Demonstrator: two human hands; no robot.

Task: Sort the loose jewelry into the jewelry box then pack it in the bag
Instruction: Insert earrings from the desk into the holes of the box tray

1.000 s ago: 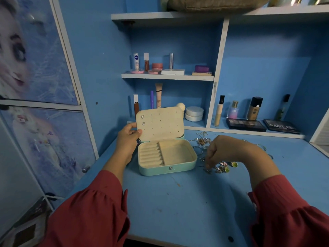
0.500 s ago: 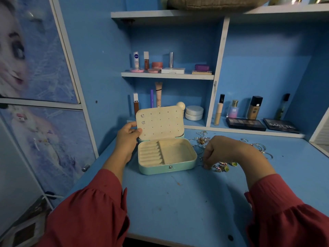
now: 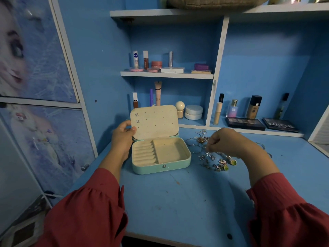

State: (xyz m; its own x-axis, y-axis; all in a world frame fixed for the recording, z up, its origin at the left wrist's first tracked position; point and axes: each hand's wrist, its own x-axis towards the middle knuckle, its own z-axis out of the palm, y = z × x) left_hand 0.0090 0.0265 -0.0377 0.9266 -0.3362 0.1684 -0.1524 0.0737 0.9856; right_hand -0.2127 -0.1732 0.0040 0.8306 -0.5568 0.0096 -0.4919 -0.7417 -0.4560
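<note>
My right hand (image 3: 229, 142) has lifted off the jewelry pile (image 3: 216, 161), pinching something (too small to tell); my left hand (image 3: 122, 138) grips the box lid (image 3: 154, 122), steadying it.

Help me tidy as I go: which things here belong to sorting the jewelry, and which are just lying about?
For the job:
jewelry box, open
two studs in its lid
loose jewelry on the desk
left hand holding the lid
right hand

Lying about:
cosmetics on the shelves
two eyeshadow palettes
</note>
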